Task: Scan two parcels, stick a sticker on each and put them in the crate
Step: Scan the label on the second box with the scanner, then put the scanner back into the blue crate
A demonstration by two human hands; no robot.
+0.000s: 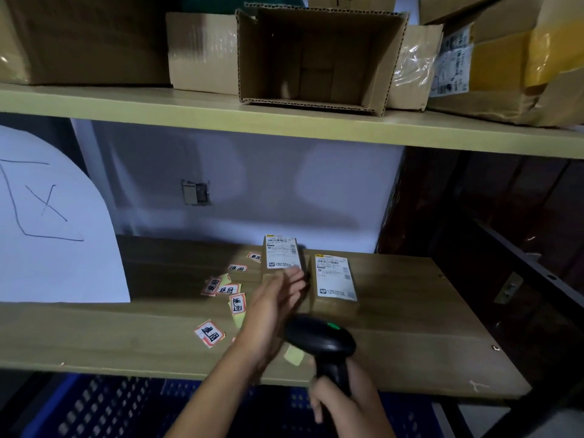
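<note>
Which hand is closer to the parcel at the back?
Left. The left hand reaches the back parcel; the right hand grips the scanner, nearer the person.

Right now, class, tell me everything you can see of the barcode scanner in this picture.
The barcode scanner is a black, handheld, pistol-shaped device, seemingly plastic, with a rounded head and a small green light on top. Its head points toward the two labelled parcels on the wooden shelf. The right hand is wrapped around its handle below the shelf's front edge, hiding most of the grip. The left hand reaches past it to the left. No cable is visible.
</note>
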